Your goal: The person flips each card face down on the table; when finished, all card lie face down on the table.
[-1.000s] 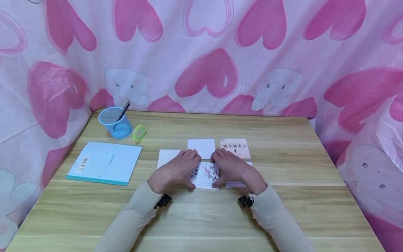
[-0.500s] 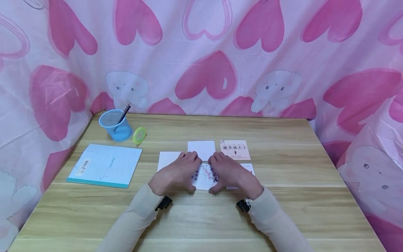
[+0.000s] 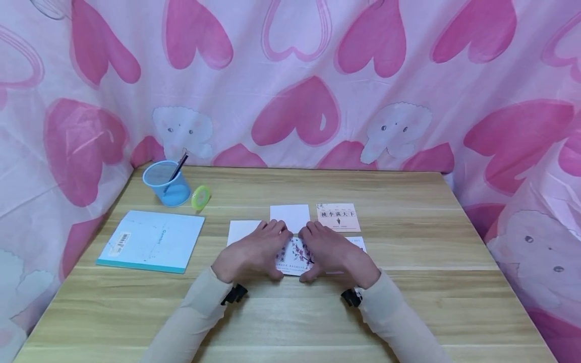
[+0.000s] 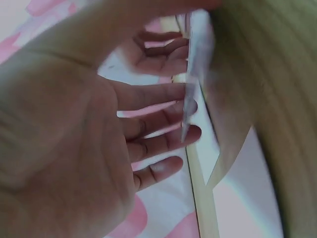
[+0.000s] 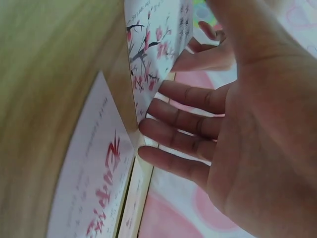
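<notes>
A white card (image 3: 293, 257) printed with pink blossom branches and dark characters lies between both hands at the middle of the table. My left hand (image 3: 259, 248) grips its left side, thumb at the near edge and fingertips at the far edge. The right hand (image 3: 335, 251) holds the right side the same way, covering part of the print. In the right wrist view the blossom card (image 5: 153, 54) shows between the two hands, fingertips at its edge. From the left wrist the card (image 4: 198, 49) appears nearly edge-on and blurred.
Around the hands lie two blank white cards (image 3: 289, 218), a card with black characters (image 3: 338, 220) and a red-lettered card (image 5: 106, 183) partly behind the right hand. Farther left are a light-blue notebook (image 3: 152, 242), a blue pen cup (image 3: 174, 194) and a green tape roll (image 3: 200, 197).
The right hand has moved slightly left over the blossom card, narrowing the gap between the hands. The left hand stays almost in place. The head view has shifted slightly.
</notes>
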A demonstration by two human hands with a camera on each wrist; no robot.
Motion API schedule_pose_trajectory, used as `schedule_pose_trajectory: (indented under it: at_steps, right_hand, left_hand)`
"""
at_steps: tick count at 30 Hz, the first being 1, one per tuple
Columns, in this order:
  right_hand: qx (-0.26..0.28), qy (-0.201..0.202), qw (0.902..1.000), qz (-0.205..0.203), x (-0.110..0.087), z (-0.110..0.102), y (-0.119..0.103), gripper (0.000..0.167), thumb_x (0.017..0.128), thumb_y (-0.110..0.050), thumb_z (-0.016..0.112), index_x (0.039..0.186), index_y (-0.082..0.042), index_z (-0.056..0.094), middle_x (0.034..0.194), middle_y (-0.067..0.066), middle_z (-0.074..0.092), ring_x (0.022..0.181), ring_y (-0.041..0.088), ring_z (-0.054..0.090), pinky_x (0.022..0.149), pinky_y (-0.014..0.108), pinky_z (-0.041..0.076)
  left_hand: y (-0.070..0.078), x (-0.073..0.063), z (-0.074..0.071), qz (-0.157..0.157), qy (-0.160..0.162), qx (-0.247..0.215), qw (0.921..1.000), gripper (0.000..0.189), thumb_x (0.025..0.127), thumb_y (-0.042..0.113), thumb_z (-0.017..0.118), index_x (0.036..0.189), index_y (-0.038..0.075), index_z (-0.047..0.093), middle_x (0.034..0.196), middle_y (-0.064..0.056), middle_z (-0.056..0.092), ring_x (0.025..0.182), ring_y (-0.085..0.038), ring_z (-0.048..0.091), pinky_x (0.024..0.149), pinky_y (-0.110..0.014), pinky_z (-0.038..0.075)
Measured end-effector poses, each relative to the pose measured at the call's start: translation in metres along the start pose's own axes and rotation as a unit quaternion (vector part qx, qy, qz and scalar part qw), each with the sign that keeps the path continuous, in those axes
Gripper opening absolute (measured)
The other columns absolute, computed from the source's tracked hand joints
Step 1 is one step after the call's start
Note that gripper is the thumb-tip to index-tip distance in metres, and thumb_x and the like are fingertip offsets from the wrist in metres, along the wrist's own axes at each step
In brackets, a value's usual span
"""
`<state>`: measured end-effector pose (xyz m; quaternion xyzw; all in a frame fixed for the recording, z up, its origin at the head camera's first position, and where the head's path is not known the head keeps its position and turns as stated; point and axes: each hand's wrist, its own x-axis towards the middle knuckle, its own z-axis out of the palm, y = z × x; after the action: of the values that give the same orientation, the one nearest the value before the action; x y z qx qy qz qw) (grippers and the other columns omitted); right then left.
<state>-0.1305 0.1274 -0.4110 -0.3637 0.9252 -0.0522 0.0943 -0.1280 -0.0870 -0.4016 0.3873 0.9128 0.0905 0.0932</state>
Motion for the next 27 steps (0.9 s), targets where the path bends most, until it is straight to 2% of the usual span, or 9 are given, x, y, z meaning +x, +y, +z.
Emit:
schedule_pose_trajectory:
  at_steps: [6, 14, 21, 27]
  right_hand:
    - [0.039, 0.022, 0.9989, -0.012, -0.001, -0.005, 0.009, 0.097, 0.06, -0.061, 0.084, 0.128, -0.004, 0.046, 0.109, -0.001, 0.044, 0.097, 0.013, 0.041, 0.09, 0.029, 0.041]
    - [0.05, 0.046, 0.9976, -0.008, -0.003, -0.008, 0.015, 0.095, 0.06, -0.057, 0.084, 0.13, -0.005, 0.047, 0.11, -0.001, 0.043, 0.097, 0.012, 0.04, 0.086, 0.027, 0.042]
    - [0.052, 0.115, 0.9901, -0.061, -0.004, -0.011, 0.017, 0.091, 0.062, -0.052, 0.084, 0.129, -0.001, 0.049, 0.114, 0.005, 0.045, 0.098, 0.015, 0.041, 0.086, 0.031, 0.045]
    - [0.042, 0.12, 0.9901, -0.059, -0.003, -0.014, 0.015, 0.092, 0.062, -0.053, 0.083, 0.13, -0.001, 0.049, 0.116, 0.005, 0.046, 0.1, 0.015, 0.04, 0.088, 0.03, 0.044]
  left_hand:
    - [-0.009, -0.001, -0.008, 0.002, 0.005, -0.033, 0.9994, 0.088, 0.063, 0.046, 0.086, 0.134, 0.009, 0.05, 0.121, 0.0, 0.045, 0.105, -0.016, 0.039, 0.092, -0.035, 0.034]
    - [-0.016, -0.002, -0.011, -0.016, 0.015, -0.034, 0.9992, 0.096, 0.064, 0.053, 0.087, 0.138, 0.006, 0.047, 0.123, -0.002, 0.045, 0.106, -0.016, 0.038, 0.092, -0.035, 0.032]
    - [-0.016, 0.006, -0.006, 0.018, 0.075, -0.019, 0.9968, 0.092, 0.065, 0.062, 0.082, 0.132, 0.007, 0.05, 0.119, -0.001, 0.045, 0.106, -0.016, 0.038, 0.089, -0.035, 0.033]
    - [-0.015, 0.01, -0.002, 0.02, 0.101, -0.015, 0.9945, 0.093, 0.064, 0.066, 0.08, 0.129, 0.007, 0.053, 0.119, -0.002, 0.045, 0.107, -0.016, 0.038, 0.092, -0.037, 0.035]
